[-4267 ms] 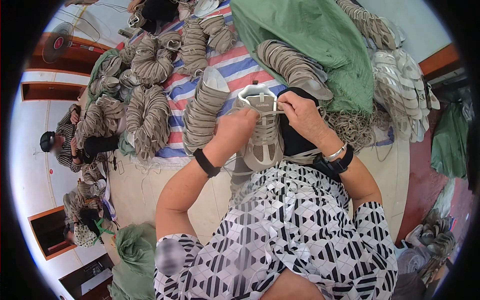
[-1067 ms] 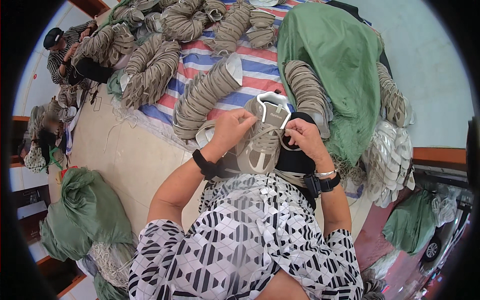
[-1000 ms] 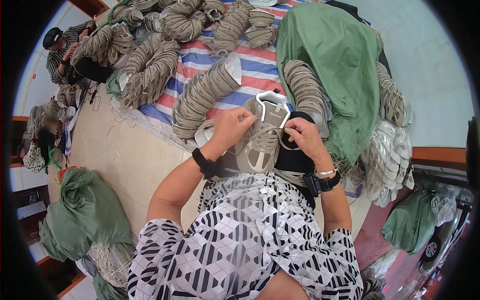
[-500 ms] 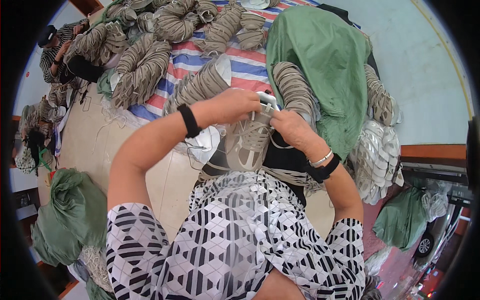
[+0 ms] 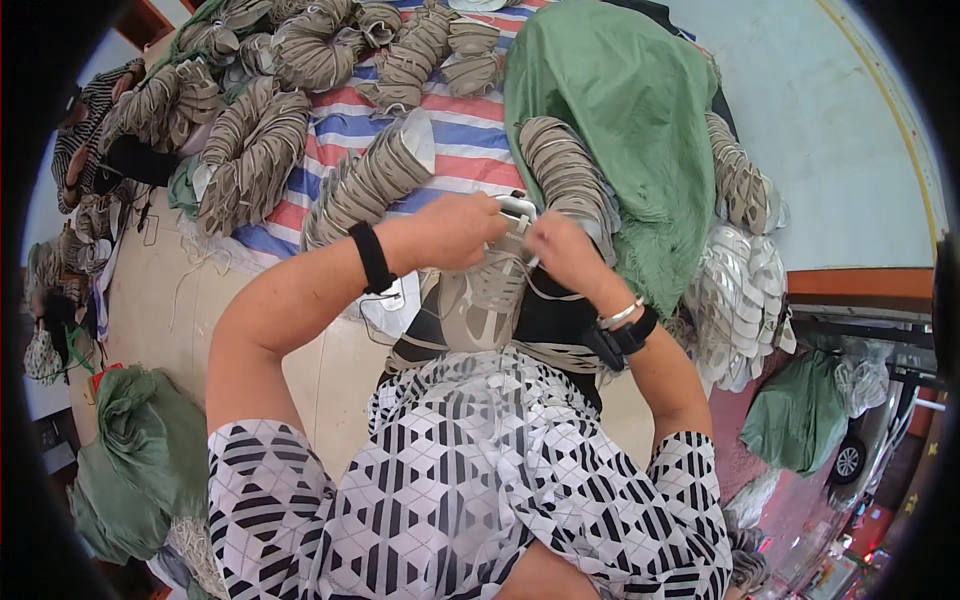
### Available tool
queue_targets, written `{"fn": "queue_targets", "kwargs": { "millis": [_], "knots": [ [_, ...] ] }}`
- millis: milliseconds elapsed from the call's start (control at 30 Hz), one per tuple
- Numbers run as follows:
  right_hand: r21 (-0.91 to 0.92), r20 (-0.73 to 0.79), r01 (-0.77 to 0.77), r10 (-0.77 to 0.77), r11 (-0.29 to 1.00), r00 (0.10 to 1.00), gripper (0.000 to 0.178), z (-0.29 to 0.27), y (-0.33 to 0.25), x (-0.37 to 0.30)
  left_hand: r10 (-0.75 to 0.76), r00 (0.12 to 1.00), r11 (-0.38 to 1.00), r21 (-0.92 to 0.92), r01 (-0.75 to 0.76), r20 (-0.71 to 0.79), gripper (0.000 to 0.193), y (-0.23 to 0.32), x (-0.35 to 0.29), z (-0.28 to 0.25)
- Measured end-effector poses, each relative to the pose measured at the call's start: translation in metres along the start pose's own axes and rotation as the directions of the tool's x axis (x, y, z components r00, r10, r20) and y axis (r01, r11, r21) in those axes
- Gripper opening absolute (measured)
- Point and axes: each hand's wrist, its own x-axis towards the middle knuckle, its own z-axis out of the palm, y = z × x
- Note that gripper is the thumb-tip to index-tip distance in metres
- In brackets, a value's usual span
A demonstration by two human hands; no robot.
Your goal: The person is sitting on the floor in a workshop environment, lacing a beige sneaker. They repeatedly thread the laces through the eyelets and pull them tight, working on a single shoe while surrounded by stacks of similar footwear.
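1. Two hands met over one shoe upper (image 5: 490,300), a soft beige piece of mesh and panels with a stiff white rim at its far end.
2. The upper lay on the person's lap, against black cloth, its far end raised between both hands.
3. The left hand (image 5: 455,230) was curled shut over the upper's far left side, fingers folded around the edge; a black band sat on that wrist.
4. The right hand (image 5: 560,250) was closed too, its fingertips pinching a thin pale lace (image 5: 545,290) that looped away from the upper's right side; a silver bangle and a black watch ringed that wrist.
5. Both hands touched the upper, almost knuckle to knuckle above it.
6. A striped sheet (image 5: 470,140), woven plastic in red, white and blue bands, lay on the floor beyond the hands.
7. Many bundles (image 5: 365,185) of stacked beige uppers lay on the sheet, each a ribbed curved roll.
8. One more bundle (image 5: 565,175) arched just beyond the right hand, partly under a green net sack (image 5: 620,110) of coarse weave with a frayed fringe.
9. Pale silver-white stacked pieces (image 5: 740,290) sat to the right, beside the sack.
10. Another crumpled green sack (image 5: 130,460) lay at the lower left on the floor.
11. The person's top was black and white in a geometric print.
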Motion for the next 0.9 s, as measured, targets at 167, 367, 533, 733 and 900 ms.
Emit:
{"fn": "queue_targets", "kwargs": {
  "millis": [167, 367, 533, 733, 900],
  "knots": [
    [0.89, -0.145, -0.024, 0.331, 0.455, 0.932, 0.011, -0.055, -0.022, 0.049, -0.135, 0.952, 0.991, 0.048, 0.127, 0.275, 0.016, 0.001, 0.031, -0.001],
    [0.992, -0.084, 0.05, 0.325, 0.112, 0.942, 0.011, -0.063, 0.01, 0.027, -0.411, 0.896, 0.26, -0.92, 0.293, 0.17, 0.03, -0.035, 0.017, 0.028],
    [0.828, 0.363, -0.451, 0.294, 0.334, 0.884, 0.018, 0.015, -0.046, 0.004, -0.442, 0.897, 0.088, -0.995, 0.048, 0.004, 0.028, -0.017, 0.009, 0.043],
    [0.824, 0.276, -0.413, 0.362, 0.388, 0.891, 0.02, 0.011, -0.035, 0.009, -0.5, 0.865, 0.198, -0.977, 0.077, -0.033, 0.022, -0.012, 0.009, 0.044],
    [0.958, -0.259, 0.241, 0.108, 0.154, 0.96, 0.017, -0.154, -0.07, 0.009, -0.457, 0.889, 0.261, -0.953, 0.154, 0.019, 0.021, -0.028, 0.011, 0.047]
  ]
}}
